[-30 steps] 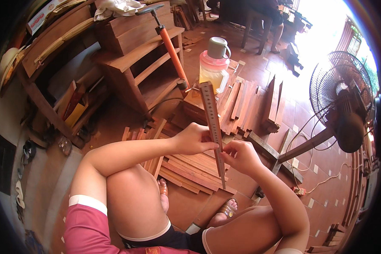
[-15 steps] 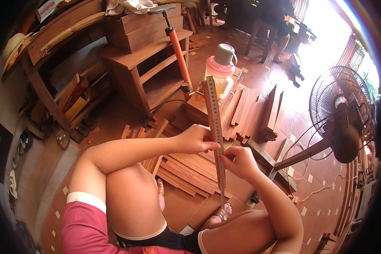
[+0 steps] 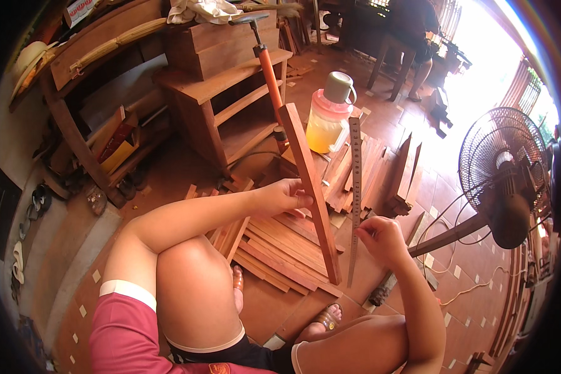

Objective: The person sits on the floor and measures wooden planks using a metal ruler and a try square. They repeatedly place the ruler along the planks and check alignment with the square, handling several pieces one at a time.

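Observation:
My left hand (image 3: 283,198) grips a reddish-brown wooden strip (image 3: 313,194) about its middle. The strip stands nearly upright, its top leaning left and its lower end above the floor between my feet. In my right hand (image 3: 383,239), pinched between thumb and fingers, is a long thin metal ruler (image 3: 356,165). The ruler hangs upright to the right of the strip, with a gap between them. Below my hands lies a layered pile of similar wooden strips (image 3: 274,252).
Beyond the strips stands a clear jug (image 3: 324,128) of yellow liquid with a grey cup on top. An orange hand pump (image 3: 270,81) leans by a wooden cabinet (image 3: 196,84). A fan (image 3: 502,162) is at right, with cables on the tiles. Another person (image 3: 414,25) sits far back.
The ruler has come away from the strip and moved right with my right hand. The strip has turned in my left hand, so its broad side shows.

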